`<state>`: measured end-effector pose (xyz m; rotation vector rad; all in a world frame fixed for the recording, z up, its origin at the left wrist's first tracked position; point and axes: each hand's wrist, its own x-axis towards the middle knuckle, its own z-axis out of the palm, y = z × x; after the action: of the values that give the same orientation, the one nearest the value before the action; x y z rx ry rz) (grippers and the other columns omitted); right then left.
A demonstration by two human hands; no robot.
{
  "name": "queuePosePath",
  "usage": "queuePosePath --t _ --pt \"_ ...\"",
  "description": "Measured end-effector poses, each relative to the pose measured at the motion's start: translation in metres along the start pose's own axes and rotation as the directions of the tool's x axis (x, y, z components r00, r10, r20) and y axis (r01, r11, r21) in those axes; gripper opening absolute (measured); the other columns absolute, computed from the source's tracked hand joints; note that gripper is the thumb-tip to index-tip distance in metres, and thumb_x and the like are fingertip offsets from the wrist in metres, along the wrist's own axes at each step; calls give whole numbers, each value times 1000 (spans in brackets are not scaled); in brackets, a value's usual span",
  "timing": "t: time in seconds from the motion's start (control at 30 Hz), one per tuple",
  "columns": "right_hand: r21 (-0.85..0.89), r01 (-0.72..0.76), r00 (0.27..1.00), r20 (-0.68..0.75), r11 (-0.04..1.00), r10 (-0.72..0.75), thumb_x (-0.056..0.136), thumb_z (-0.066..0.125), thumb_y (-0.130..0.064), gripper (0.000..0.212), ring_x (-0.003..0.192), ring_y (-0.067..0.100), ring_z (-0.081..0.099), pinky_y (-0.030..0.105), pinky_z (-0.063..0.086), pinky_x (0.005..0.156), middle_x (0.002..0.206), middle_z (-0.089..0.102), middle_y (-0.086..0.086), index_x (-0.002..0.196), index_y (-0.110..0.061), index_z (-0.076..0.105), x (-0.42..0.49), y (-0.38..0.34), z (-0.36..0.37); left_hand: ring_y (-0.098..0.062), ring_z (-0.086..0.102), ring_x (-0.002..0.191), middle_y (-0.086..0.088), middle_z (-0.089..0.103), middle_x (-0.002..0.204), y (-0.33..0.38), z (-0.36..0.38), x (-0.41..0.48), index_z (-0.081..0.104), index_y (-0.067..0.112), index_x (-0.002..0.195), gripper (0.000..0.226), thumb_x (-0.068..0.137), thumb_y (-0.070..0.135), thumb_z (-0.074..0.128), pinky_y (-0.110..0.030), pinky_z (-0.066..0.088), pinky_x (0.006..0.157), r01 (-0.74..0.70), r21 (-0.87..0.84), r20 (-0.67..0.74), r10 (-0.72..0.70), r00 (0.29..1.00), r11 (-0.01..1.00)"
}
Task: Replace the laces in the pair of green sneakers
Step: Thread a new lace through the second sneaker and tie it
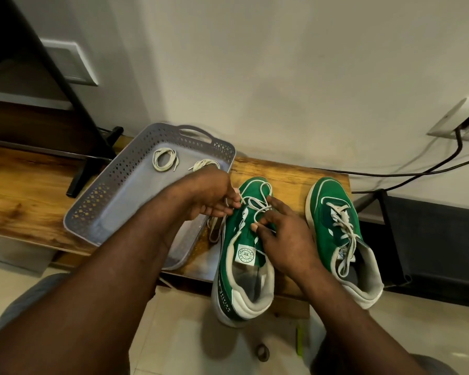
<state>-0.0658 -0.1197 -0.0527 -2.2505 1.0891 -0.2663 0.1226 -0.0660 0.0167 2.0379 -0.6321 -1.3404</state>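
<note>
Being early in the job, judging by the layout: pinching the loosened old lace (pixel 257 204) with left hand (pixel 214 196) and right hand (pixel 284 234) over the near sneaker (pixel 232 240) just right of the tray (pixel 92 201), probably drawing it out; leaving the far sneaker (pixel 320 196), farther right of the tray, fully laced and two coiled laces (pixel 164 159) unused inside the tray

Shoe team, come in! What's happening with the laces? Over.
Left hand and right hand pinch loose lace on sneaker beside tray. Other sneaker laced. Nothing blocking.
</note>
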Motion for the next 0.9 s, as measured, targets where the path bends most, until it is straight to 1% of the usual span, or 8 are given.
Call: queuePosePath --t 0.13,0.2,0.27,0.43,0.53,0.6,0.73,0.9 --pt "23 5 1000 13 1000 -5 100 68 -37 12 133 15 56 23 42 95 167 35 -12 100 -26 74 -1 -4 4 -20 71 77 -5 80 90 5 4 -9 75 7 97 17 102 16 63 -30 50 68 -56 235 -82 78 994 970" --pt "28 -23 998 -61 999 24 100 67 -40 16 136 17 54 29 46 104 164 41 -10 101 -27 76 -4 -4 0 -20 72 79 -5 78 82 9 0 -19 78 7 86 22 98 24 70 -34 55 77 -155 399 -149 231 962 904" --pt "90 -56 980 -185 994 72 100 67 -39 18 138 18 53 36 47 109 160 48 -8 101 -25 78 -8 -7 -10 -14 72 80 0 77 80 12 -9 -35 80 15 91 17 99 25 70 -32 55 82 -241 423 -206 352 913 873" --pt "328 39 904 -413 944 106 96 74 -29 25 129 7 56 33 42 108 139 66 -12 72 -25 67 -27 -30 -46 2 68 78 7 77 83 31 -24 -83 79 12 105 20 102 7 60 -28 47 79 -477 -119 -177 454 873 871" --pt "574 124 892 -422 810 163 100 68 -24 19 118 -3 63 32 51 101 126 72 -17 84 -16 75 -38 -60 -77 -6 65 81 2 75 83 44 -31 -114 79 14 104 21 104 11 58 -27 44 79 -555 -256 -175 527 832 791" --pt "712 200 894 -413 674 172 102 63 -15 20 112 -2 68 28 52 96 118 77 -10 88 -9 75 -41 -84 -104 -15 63 93 2 77 87 53 -37 -133 79 17 101 22 104 13 58 -38 42 86 -584 -346 -193 553 810 735" --pt "721 314 895 -442 617 62 105 59 -22 25 110 15 71 37 51 97 107 80 -2 86 -11 71 -46 -134 -160 -16 65 98 -2 80 111 76 -49 -174 77 17 112 27 107 18 50 -39 42 85 -609 -501 -211 595 776 615" --pt "695 373 866 -498 615 38 104 61 -23 25 96 25 72 38 53 90 94 80 3 93 -6 76 -56 -177 -195 -19 69 103 -3 78 121 98 -54 -215 70 12 127 45 97 -4 41 -31 50 78 -629 -558 -209 642 738 542"
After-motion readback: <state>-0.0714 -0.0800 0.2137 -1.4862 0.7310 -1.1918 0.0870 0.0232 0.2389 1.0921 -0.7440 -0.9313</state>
